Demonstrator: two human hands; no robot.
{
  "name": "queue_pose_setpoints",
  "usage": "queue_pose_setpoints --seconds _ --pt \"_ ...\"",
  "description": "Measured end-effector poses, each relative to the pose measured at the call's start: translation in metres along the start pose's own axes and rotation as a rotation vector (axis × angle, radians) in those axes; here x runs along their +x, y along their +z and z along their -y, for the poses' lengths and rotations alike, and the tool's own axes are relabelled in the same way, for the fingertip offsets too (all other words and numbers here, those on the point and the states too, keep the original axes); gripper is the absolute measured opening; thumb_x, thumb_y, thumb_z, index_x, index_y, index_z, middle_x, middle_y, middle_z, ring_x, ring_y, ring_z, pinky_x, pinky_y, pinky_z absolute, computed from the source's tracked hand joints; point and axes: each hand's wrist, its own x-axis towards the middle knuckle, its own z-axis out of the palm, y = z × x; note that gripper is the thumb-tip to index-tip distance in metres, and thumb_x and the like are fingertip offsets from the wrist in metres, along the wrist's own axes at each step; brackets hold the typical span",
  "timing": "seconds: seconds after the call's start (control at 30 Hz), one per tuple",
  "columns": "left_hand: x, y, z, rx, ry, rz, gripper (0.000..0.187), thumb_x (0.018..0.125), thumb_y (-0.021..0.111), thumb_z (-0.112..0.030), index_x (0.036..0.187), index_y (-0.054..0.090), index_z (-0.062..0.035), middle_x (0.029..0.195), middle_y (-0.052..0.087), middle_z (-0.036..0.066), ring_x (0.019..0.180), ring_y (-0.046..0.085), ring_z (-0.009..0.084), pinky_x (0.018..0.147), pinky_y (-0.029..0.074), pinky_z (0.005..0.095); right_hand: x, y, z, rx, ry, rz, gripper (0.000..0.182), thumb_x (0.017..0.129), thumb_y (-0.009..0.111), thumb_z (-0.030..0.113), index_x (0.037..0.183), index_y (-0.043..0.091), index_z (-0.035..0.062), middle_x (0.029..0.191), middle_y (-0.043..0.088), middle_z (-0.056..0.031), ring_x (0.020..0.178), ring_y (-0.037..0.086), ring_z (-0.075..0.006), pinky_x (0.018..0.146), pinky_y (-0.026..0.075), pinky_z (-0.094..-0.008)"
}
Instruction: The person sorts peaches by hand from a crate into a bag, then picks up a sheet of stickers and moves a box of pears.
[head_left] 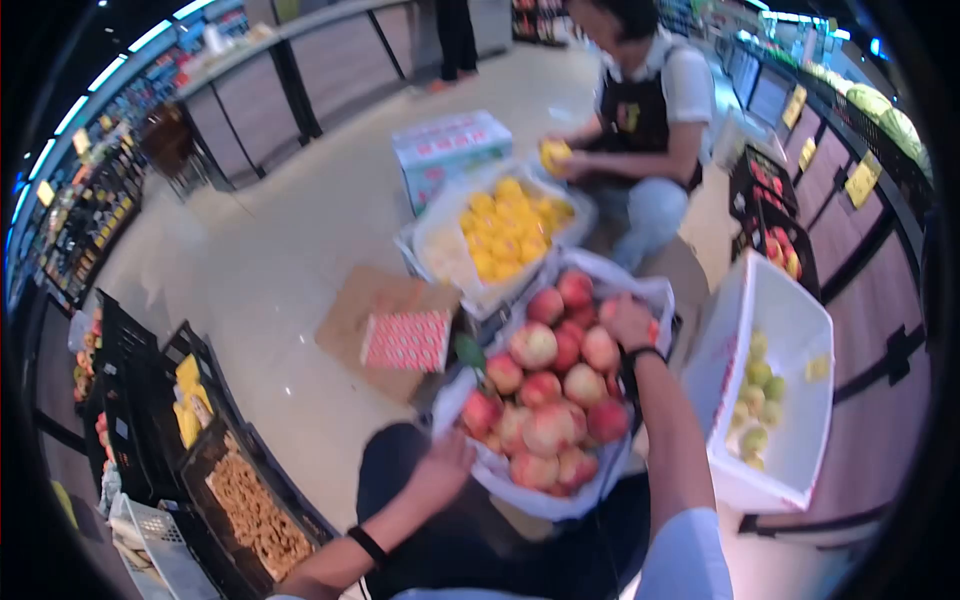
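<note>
A crate of red-and-cream peaches [550, 425] sits in front of my knees, lined with a white liner [655, 292]. At its far right corner, my right hand [630, 324] is closed over a peach, which its fingers partly cover. My left hand [442, 468] is at the near left edge of the crate, with curled fingers on the liner; the fingertips are hard to make out. Behind the peaches stands a lined box of yellow fruit [508, 228]. A sheet of red-and-white stickers [407, 341] lies on flattened cardboard [352, 318] to the left.
Across from me, a co-worker [650, 120] holds a yellow fruit [554, 154]. A white foam box [775, 385] with green fruit stands at right. A printed carton [450, 148] is behind the yellow fruit. Black crates [215, 400] line the left; more crates [765, 190] stand at right.
</note>
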Motion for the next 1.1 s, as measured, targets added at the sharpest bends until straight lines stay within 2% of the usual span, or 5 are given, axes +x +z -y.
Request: queue_pose_setpoints --seconds 0.37,0.63,0.77,0.9,1.1 --pt "-0.002 -0.002 -0.001 0.041 0.044 -0.149 0.02 0.076 0.051 -0.013 0.091 0.056 -0.0016 0.104 0.057 0.021 0.098 0.057 0.0323 0.08 0.05 0.036 -0.02 -0.023 0.011 0.153 0.047 -0.048 0.072 0.064 0.063 0.044 0.118 0.043 0.0005 0.105 0.057 -0.0287 0.097 0.057 -0.0428 0.087 0.045 -0.0456" --pt "-0.004 0.0 0.0 0.089 0.052 0.008 0.031 0.078 0.051 -0.014 0.106 0.057 -0.0038 0.116 0.054 0.02 0.108 0.054 0.0331 0.085 0.049 0.0349 -0.06 -0.093 0.02 0.479 0.148 -0.029 0.073 0.068 0.068 0.046 0.124 0.043 0.0069 0.111 0.057 -0.0227 0.105 0.055 -0.037 0.089 0.043 -0.0434" --pt "-0.002 0.003 0.001 0.048 0.021 0.079 0.034 0.077 0.052 -0.011 0.109 0.056 -0.0032 0.119 0.052 0.021 0.112 0.051 0.0338 0.085 0.049 0.036 -0.042 -0.026 -0.025 0.85 0.012 -0.289 0.06 0.075 0.067 0.039 0.122 0.047 0.0067 0.11 0.059 -0.0155 0.103 0.057 -0.0305 0.089 0.044 -0.0377" --pt "0.002 0.004 0.002 0.022 0.022 0.083 0.031 0.078 0.051 -0.011 0.107 0.057 -0.002 0.119 0.052 0.021 0.112 0.05 0.0369 0.088 0.047 0.0392 -0.072 -0.078 -0.01 1.744 0.351 0.237 0.049 0.086 0.052 0.043 0.12 0.05 0.0083 0.107 0.061 -0.0081 0.097 0.059 -0.0214 0.078 0.049 -0.0328" --pt "0.006 0.001 0.001 0.005 0.024 0.094 0.031 0.078 0.052 -0.01 0.107 0.056 -0.0021 0.12 0.052 0.022 0.112 0.051 0.0368 0.087 0.048 0.0378 -0.103 -0.091 -0.004 2.291 0.255 0.585 0.054 0.088 0.041 0.051 0.124 0.046 0.0111 0.111 0.058 -0.0106 0.094 0.06 -0.0264 0.071 0.052 -0.0352"
